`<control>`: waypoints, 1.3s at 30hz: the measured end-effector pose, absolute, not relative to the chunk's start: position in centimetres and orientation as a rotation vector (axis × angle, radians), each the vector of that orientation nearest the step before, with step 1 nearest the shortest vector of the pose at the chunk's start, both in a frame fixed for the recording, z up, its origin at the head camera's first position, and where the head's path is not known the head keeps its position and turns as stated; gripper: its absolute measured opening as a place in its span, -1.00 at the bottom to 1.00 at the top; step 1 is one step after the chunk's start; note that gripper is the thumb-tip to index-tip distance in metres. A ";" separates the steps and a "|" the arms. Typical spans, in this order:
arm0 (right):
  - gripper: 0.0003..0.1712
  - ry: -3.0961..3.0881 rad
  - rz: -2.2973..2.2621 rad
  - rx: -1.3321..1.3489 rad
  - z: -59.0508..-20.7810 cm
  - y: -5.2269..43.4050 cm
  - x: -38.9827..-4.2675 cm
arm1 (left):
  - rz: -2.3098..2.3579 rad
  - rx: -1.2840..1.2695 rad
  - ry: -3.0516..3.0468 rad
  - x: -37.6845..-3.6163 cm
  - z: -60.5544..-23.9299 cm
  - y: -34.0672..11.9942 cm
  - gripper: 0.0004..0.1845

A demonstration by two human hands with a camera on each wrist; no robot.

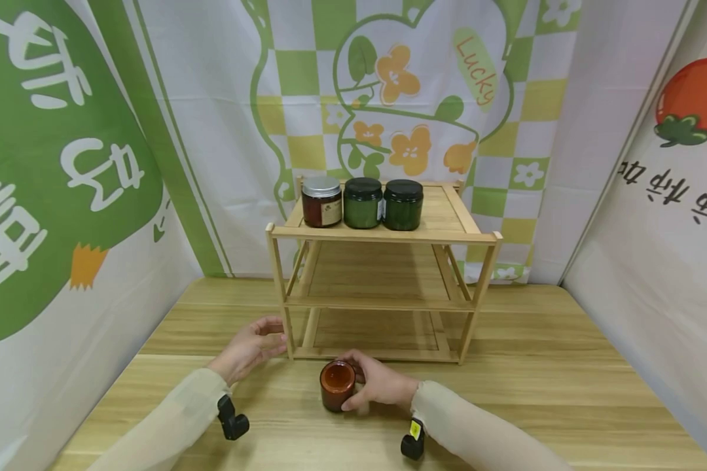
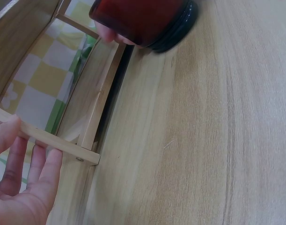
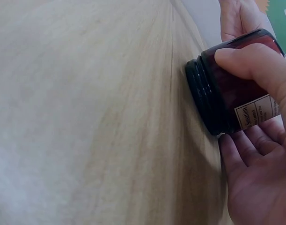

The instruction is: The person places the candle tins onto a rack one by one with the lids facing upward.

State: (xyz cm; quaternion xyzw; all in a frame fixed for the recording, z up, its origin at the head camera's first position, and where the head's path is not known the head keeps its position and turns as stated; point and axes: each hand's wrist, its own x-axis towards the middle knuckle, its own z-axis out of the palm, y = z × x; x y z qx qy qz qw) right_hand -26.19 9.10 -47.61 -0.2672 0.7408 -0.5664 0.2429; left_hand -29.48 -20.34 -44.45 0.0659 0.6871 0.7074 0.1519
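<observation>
A dark amber jar (image 1: 337,384) stands on the wooden table (image 1: 536,392) just in front of a bamboo rack (image 1: 383,235). It is upside down, with its black lid (image 3: 203,96) against the table. My right hand (image 1: 380,383) grips the jar from the right; the thumb (image 3: 248,61) lies across its side above a pale label (image 3: 256,114). My left hand (image 1: 250,347) rests with straight fingers (image 2: 40,164) against the rack's front left leg (image 2: 58,143). The jar (image 2: 143,21) also shows at the top of the left wrist view.
On the rack's top shelf stand a brown jar with a silver lid (image 1: 321,201) and two dark green jars (image 1: 362,203) (image 1: 403,205). The two lower shelves (image 1: 383,281) hold nothing. Printed cloth walls close in the table on three sides.
</observation>
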 end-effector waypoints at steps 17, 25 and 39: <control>-0.18 1.974 -1.582 -0.709 -47.7 9.9 -25.8 | 2.024 0.207 1.985 -29.4 -44.4 -20.2 -0.47; -0.18 1.929 -1.663 -0.736 -47.8 10.0 -25.8 | 2.035 0.192 1.974 -29.4 -44.5 -20.2 -0.50; -0.16 1.989 -1.703 -0.763 -46.5 10.7 -25.4 | 2.032 0.190 1.975 -29.3 -44.3 -20.2 -0.53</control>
